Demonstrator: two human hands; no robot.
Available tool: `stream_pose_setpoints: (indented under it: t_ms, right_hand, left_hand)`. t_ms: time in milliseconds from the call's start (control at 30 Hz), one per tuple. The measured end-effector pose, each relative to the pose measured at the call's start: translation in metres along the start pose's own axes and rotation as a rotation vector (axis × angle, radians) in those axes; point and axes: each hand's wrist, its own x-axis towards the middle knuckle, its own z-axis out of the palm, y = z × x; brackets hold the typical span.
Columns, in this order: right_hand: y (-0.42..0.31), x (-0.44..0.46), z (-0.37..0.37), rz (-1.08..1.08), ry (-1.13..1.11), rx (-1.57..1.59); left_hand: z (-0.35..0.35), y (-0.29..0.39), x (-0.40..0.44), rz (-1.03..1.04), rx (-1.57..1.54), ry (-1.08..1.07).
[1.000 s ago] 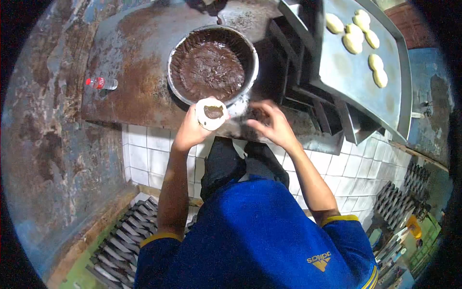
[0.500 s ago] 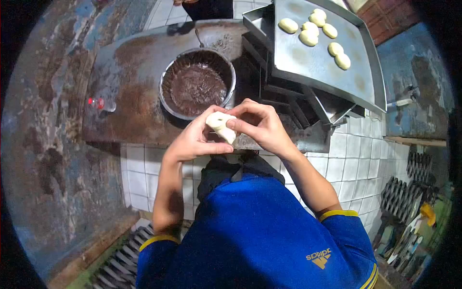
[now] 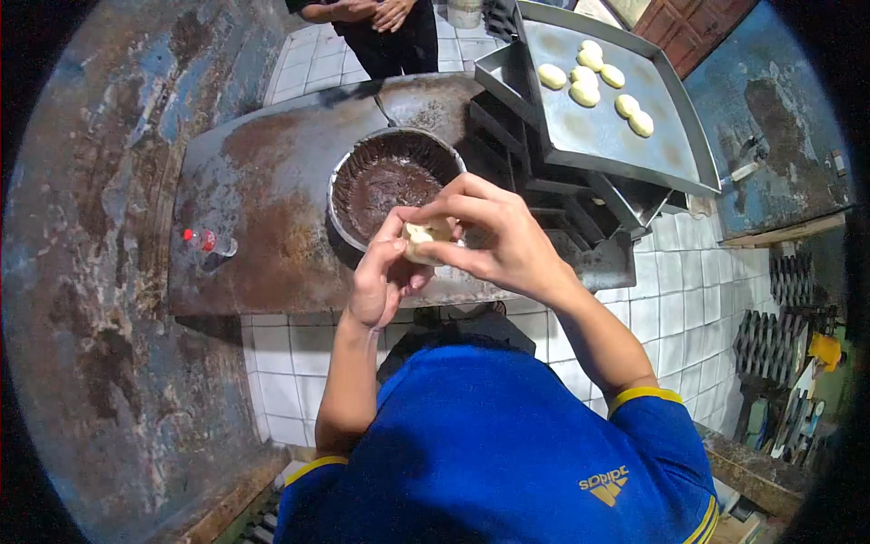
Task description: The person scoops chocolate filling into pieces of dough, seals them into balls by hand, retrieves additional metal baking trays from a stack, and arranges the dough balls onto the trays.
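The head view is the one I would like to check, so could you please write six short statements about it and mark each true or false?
1. The left hand and the right hand both touch a piece of pale dough. True.
2. The pot sits on the table. True.
3. The mixture in the pot is white. False: the mixture is dark brown.
4. The bottle has a blue cap. False: the cap is red.
5. The tray holds several pale, rounded pieces. True.
6. Nobody else is in view. False: another person stands across the table.
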Motion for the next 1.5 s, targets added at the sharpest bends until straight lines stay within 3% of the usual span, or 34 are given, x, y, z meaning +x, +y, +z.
stream_pose_setpoints:
  t_ms: [67, 133, 267, 400, 500, 567, 600, 667, 700, 733, 833, 867, 933, 967, 1100, 1200, 1267, 1333, 1400, 1500]
  right_hand:
    - [-0.003, 0.004, 0.010, -0.006, 0.035, -0.001]
    - [-0.004, 0.009, 0.019, -0.009, 0.071, -0.002]
    - [-0.022, 0.018, 0.033, 0.039, 0.166, 0.043]
    - [-0.013, 0.021, 0.052, -0.187, 0.110, -0.225]
    - [0.006, 0.021, 0.059, -0.167, 0.126, -0.159]
    - [0.009, 0.018, 0.063, 0.045, 0.232, 0.018]
    - [0.010, 0.018, 0.064, 0.040, 0.235, 0.015]
    - [0.009, 0.020, 0.066, 0.380, 0.312, 0.845]
    - [0.005, 0.017, 0.067, 0.453, 0.312, 1.106]
    - [0.007, 0.014, 0.069, 0.552, 0.296, 1.320]
    - [0.005, 0.006, 0.071, 0.479, 0.197, 1.569]
    - [0.007, 0.003, 0.077, 0.415, 0.258, 1.498]
    - [0.010, 0.005, 0.071, 0.211, 0.541, 1.190]
    - [0.015, 0.005, 0.067, 0.118, 0.690, 0.987]
    - [0.026, -0.008, 0.010, -0.064, 0.731, 0.918]
    - [0.029, -0.025, -0.048, 0.061, 0.423, 0.912]
    - [0.023, -0.034, -0.074, 0.004, 0.418, 0.853]
    - [0.036, -0.043, -0.087, -0.055, 0.606, 0.695]
    - [0.048, -0.048, -0.098, -0.060, 0.732, 0.533]
    - [0.058, -0.048, -0.186, 0.021, -0.041, 0.361]
  left_hand:
    - [-0.008, 0.000, -0.004, 0.031, 0.040, 0.007]
    - [-0.014, 0.004, -0.007, 0.129, 0.524, 0.165]
    - [-0.038, 0.007, -0.005, 0.142, 0.331, 0.192]
    - [-0.023, 0.022, -0.005, 0.022, 0.214, 0.218]
    - [-0.029, 0.032, -0.003, -0.042, 0.179, 0.213]
    - [-0.029, 0.040, -0.002, -0.058, 0.091, 0.174]
    - [-0.026, 0.045, -0.002, -0.059, 0.011, 0.122]
    - [0.010, 0.053, 0.004, 0.220, 0.358, 0.288]
    - [-0.005, 0.047, 0.013, 0.316, 0.465, 0.253]
    - [-0.001, 0.048, 0.018, 0.323, 0.465, 0.256]
    - [0.019, 0.056, 0.035, 0.501, 0.750, 0.209]
    - [0.028, 0.053, 0.043, 0.542, 0.735, 0.195]
    - [0.065, 0.046, 0.055, 0.442, 0.366, 0.019]
    - [0.074, 0.041, 0.059, 0.392, 0.341, -0.042]
    - [0.107, 0.008, 0.093, 0.521, 0.366, -0.120]
    - [0.138, 0.003, 0.116, 0.658, 0.299, -0.070]
    - [0.157, -0.003, 0.127, 0.756, 0.405, -0.180]
    - [0.177, -0.025, 0.143, 0.764, 0.379, -0.306]
    - [0.185, -0.043, 0.161, 0.752, 0.309, -0.202]
    - [0.162, -0.045, 0.187, 0.676, 0.152, -0.267]
